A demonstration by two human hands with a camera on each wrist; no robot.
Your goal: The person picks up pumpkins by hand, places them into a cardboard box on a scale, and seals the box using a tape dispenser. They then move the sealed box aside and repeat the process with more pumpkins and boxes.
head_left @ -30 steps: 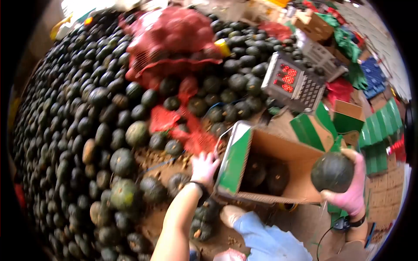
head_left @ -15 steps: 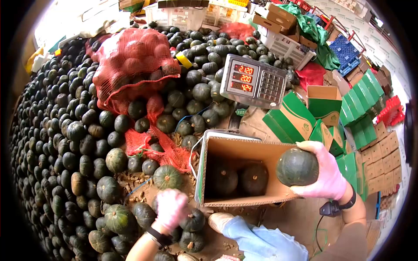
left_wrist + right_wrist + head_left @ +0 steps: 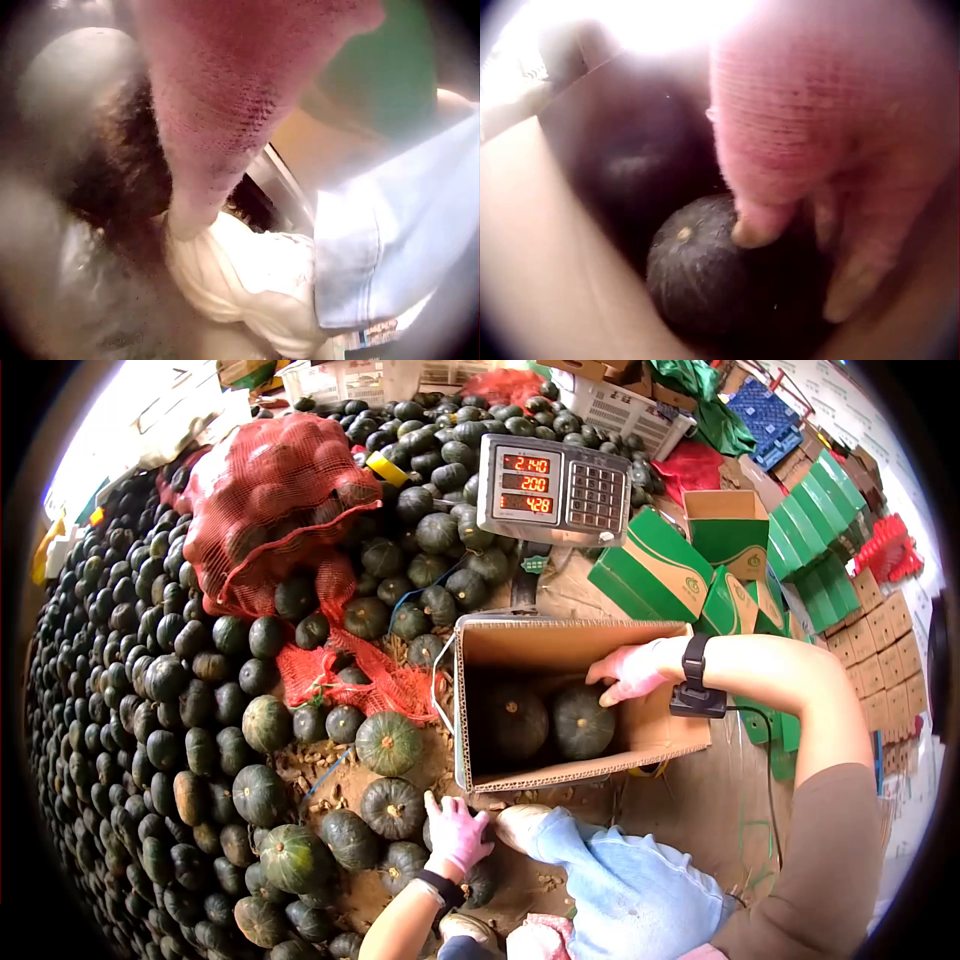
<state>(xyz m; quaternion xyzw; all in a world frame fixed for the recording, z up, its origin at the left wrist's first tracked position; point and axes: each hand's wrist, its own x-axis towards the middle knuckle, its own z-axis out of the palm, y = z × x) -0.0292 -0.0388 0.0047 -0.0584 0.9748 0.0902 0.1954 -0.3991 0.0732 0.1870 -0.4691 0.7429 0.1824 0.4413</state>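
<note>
The right hand (image 3: pixel 632 670), gloved in pink, reached into the open cardboard box (image 3: pixel 570 642) at the centre of the frame. Its grip was spread, with the fingertips (image 3: pixel 751 229) resting on top of the dark green squash (image 3: pixel 583 722) and curled round nothing. That squash sat at the right of the box bottom, close beside a second squash (image 3: pixel 517 725); whether the two touched could not be told.

From its round, ribbed body and thick rind, the squash looked heavy, hard and rigid. Its dull skin seemed unlikely to slip under a knit glove. A wide grip round the flanks, with the palm over the crown, looked safer than taking it by the stem stub.

The box held just these two squashes, with room left. In the upper left a red net sack (image 3: pixel 270 500) bulged with more squashes.

The left hand (image 3: pixel 457 832), at lower centre, lay with its grip spread among the loose squashes on the floor (image 3: pixel 392 807), just beside a white shoe (image 3: pixel 520 825). The wrist view was too blurred to show what it touched.
</note>
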